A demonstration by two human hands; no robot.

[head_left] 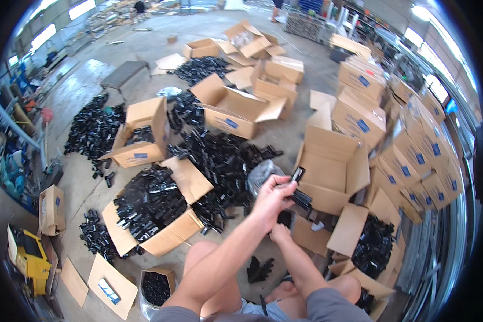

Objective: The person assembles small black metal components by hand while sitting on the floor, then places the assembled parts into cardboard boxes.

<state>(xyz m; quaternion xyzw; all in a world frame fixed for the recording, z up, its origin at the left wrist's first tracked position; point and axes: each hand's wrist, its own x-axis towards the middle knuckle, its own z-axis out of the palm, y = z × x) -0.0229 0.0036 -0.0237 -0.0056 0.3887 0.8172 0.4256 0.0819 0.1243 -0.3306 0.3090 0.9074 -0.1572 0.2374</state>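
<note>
My left hand is raised with its fingers closed around black plastic pieces, which stick out to the right beyond the fingertips. Just below it, my right hand has curled fingers; whatever they hold, if anything, is hidden. Beside the right hand, more black pieces show in a small opening. A crumpled clear plastic bag lies behind my left hand. To the right of that hand stands an open cardboard box with its flaps up and its bare inside showing.
Large heaps of black pieces cover the floor ahead and left. An open carton brims with them; another filled carton stands right. Closed boxes are stacked far right. A yellow machine sits lower left.
</note>
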